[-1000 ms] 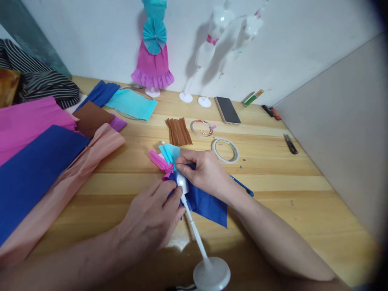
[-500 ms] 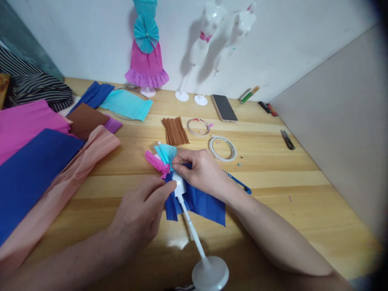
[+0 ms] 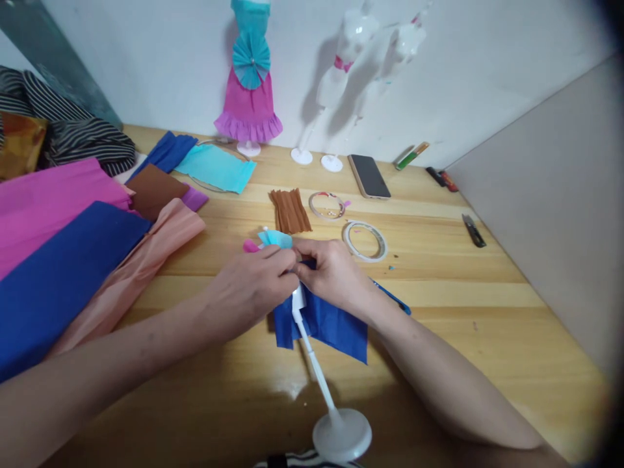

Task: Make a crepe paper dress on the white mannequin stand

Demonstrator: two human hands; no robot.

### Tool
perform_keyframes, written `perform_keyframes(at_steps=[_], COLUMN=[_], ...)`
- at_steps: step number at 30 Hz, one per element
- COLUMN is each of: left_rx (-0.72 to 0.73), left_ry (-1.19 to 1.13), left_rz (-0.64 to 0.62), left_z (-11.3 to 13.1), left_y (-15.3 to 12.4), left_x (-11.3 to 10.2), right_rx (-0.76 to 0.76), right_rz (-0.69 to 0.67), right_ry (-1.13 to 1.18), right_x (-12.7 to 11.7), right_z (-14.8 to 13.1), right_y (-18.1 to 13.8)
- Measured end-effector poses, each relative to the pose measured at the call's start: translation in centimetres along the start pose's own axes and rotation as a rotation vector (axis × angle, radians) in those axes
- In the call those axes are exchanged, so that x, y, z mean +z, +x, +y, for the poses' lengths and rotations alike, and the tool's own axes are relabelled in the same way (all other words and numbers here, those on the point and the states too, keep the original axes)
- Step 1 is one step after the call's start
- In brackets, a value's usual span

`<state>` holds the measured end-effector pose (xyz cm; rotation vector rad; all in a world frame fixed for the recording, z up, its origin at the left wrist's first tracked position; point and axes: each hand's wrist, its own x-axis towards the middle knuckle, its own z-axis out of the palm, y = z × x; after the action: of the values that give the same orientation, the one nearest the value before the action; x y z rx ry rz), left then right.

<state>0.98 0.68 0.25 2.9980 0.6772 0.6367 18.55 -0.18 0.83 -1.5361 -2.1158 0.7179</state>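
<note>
Left hand (image 3: pixel 256 283) and right hand (image 3: pixel 338 276), both pinched closed, contents hidden, meet over a white mannequin (image 3: pixel 298 299) slanting base-first toward the wearer.

No text, label, brand, number or sign can be read anywhere on the surface (image 3: pixel 439 351). Any print on the tape roll (image 3: pixel 383 243) toward three o'clock, or the green stick (image 3: pixel 408 158) toward two, is too small to tell.
</note>
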Motion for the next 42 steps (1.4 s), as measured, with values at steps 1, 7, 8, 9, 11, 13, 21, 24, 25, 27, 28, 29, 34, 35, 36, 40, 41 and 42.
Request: perform_keyframes(at_steps=[1, 7, 8, 9, 11, 13, 21, 24, 25, 27, 28, 29, 34, 35, 36, 40, 41, 42], left_rx=[-0.021, -0.162, -0.179, -0.195, -0.220, -0.234, -0.053, 0.055, 0.068, 0.057, 0.048, 0.039, 0.015, 0.009, 0.001, -0.017, -0.017, -0.014], left_ry=[-0.012, -0.131, -0.142, -0.150, -0.158, -0.165, -0.119, 0.057, 0.103, 0.150, 0.155, 0.156, 0.200, 0.208, 0.213, 0.210, 0.211, 0.212], left_rz=[0.014, 0.095, 0.133, 0.172, 0.244, 0.272, 0.305, 0.282, 0.268, 0.247, 0.242, 0.240, 0.235, 0.233, 0.234, 0.257, 0.264, 0.274], left_z=[0.0, 0.6, 0.8, 1.0, 1.3, 1.5, 1.6, 2.1, 2.2, 2.6, 2.7, 2.8, 3.1, 3.2, 3.2, 3.5, 3.6, 3.6], left_y=[0.0, -0.7, -0.9, -1.0, -1.2, -1.4, -2.2, -2.4, -2.4, -2.4, -2.4, -2.3, -2.2, -2.2, -2.2, -2.4, -2.4, -2.4], left_x=[0.1, 1.6, 1.9, 2.1, 2.5, 2.8, 2.9, 2.7, 2.6, 2.5, 2.5, 2.5, 2.5, 2.4, 2.4, 2.2, 2.1, 2.1], right_rx=[0.003, 0.040, 0.039, 0.036, 0.030, 0.025, 0.013, 0.006, 0.007, 0.007, 0.007, 0.007, 0.011, 0.013, 0.016, 0.032, 0.037, 0.041], right_rz=[-0.002, -0.003, -0.003, -0.002, 0.001, -0.004, -0.006, -0.004, -0.004, -0.007, -0.010, -0.012, -0.034, -0.039, -0.044, -0.067, -0.070, -0.073], right_ry=[-0.001, -0.017, -0.016, -0.012, 0.001, 0.015, 0.090, 0.129, 0.137, 0.149, 0.152, 0.155, 0.158, 0.162, 0.167, 0.173, 0.175, 0.178], right_x=[0.0, 0.0, 0.0, 0.0, -0.1, -0.3, -0.2, 0.0, 0.0, -0.1, -0.1, -0.2, -0.4, -0.5, -0.5, -0.7, -0.8, -0.8], right_z=[0.0, -0.1, 0.0, 0.0, 0.0, -0.1, 0.6, 0.8, 0.8, 0.7, 0.6, 0.5, 0.5, 0.5, 0.6, 0.7, 0.6, 0.6], right_y=[0.0, 0.0, 0.0, 0.0, 0.0, 0.0, 0.1, 0.2, 0.2, 0.2, 0.2, 0.2, 0.2, 0.2, 0.2, 0.2, 0.2, 0.2])
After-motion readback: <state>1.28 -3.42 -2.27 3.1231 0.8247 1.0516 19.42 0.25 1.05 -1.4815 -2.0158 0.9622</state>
